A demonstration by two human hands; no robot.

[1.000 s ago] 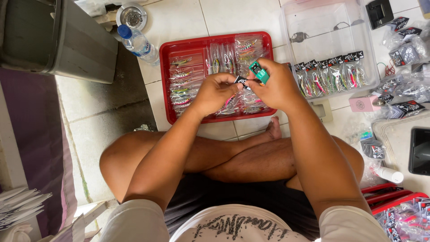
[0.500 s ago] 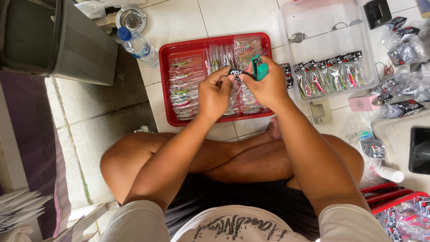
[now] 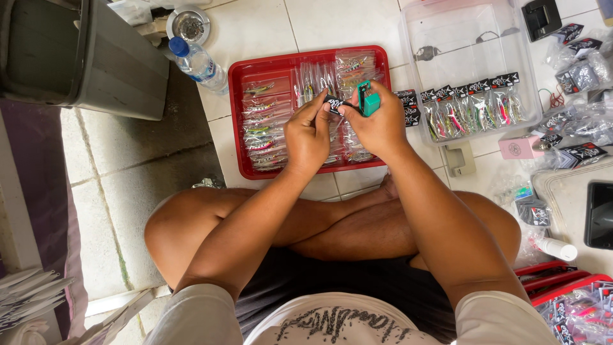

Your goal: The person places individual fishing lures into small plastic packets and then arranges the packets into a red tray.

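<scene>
In the head view, the left hand (image 3: pixel 308 135) pinches the black header card (image 3: pixel 334 104) of a small clear packet between thumb and fingertips, held above the red tray (image 3: pixel 237 121) of bagged lures. The right hand (image 3: pixel 381 125) pinches the card's other end while its grip closes round a teal stapler (image 3: pixel 368 101). A clear plastic bin (image 3: pixel 530 96) sits just right, a water bottle (image 3: pixel 198 64) left on the tiled floor (image 3: pixel 255 25).

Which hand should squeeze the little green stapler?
Right, probably. The right hand already holds the green stapler, while the left hand pinches the black header card beside it.
</scene>
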